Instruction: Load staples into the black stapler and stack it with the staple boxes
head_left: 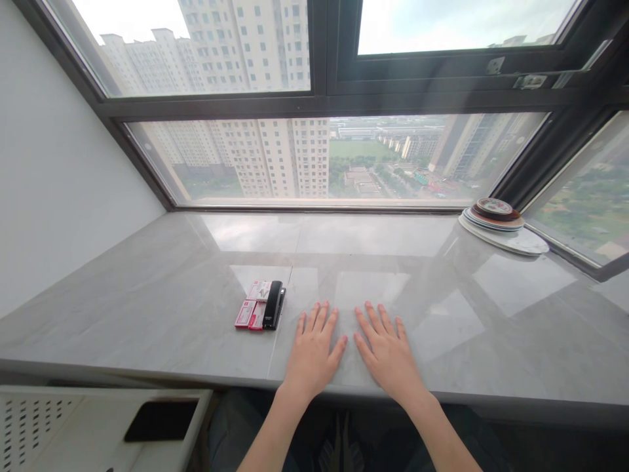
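Observation:
My left hand [314,351] lies flat on the grey marbled windowsill [147,314], palm down with its fingers spread. Beside it, palm down as well, my right hand [388,354] rests with fingers apart. Neither hand holds anything, and a small gap separates the two thumbs. Left of my left hand, not touching it, sits a black stapler [272,307]. Against the stapler's left side are several small red and white boxes [246,313], lying close together; their print is too small to read.
At the sill's far right corner stands a stack of plates or round mats [494,219]. Dark window frames [324,105] bound the back, and a white wall [63,151] the left. Below the front edge, a white perforated tray [98,432] holds a black phone-like slab [161,421].

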{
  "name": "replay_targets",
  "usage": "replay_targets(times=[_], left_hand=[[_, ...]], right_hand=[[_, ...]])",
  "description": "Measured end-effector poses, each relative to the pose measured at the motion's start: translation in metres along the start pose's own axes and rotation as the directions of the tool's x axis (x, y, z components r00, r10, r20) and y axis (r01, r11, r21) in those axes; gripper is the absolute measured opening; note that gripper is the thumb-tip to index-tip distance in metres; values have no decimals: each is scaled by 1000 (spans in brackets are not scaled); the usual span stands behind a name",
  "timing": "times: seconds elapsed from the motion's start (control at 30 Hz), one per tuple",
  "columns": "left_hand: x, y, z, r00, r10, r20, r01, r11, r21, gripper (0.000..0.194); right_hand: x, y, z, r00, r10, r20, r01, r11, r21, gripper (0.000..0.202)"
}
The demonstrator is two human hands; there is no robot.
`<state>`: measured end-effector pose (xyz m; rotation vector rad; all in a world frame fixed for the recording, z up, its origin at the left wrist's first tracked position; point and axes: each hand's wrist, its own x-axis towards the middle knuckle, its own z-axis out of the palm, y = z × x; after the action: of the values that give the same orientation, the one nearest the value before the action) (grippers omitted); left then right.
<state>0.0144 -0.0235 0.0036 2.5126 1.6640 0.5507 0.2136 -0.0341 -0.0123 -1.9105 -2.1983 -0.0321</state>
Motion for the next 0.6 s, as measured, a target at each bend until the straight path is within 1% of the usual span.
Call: replay_targets(times=[0.23,0.33,0.43,0.5,0.57,0.6], left_hand=[[0,1,-1,1000,2,-8,-2,1000,6,57],[0,1,0,1000,3,-10,-3,1000,-12,57],[0,0,-3,1000,6,-14,-7,999,-37,56],[0,-1,-5,1000,12,-20,-13,998,-61,56],[0,-2,-6,999,26,-31,-29,996,-89,56],[0,-3,-5,999,38,-38,-41,994,-103,57]], right_hand=[[-1,0,0,1000,-5,-15,5,999,39,60],[-1,3,-1,1000,0,-12,1,996,88,59],[4,6,-4,999,41,-2,-40,980,193,55],[13,0,-11,995,101,-3,-95,949,301,50],[27,-16,-20,992,127,1,-115,894,433,42],[35,-29,-25,994,106,6,-95,857,507,39]])
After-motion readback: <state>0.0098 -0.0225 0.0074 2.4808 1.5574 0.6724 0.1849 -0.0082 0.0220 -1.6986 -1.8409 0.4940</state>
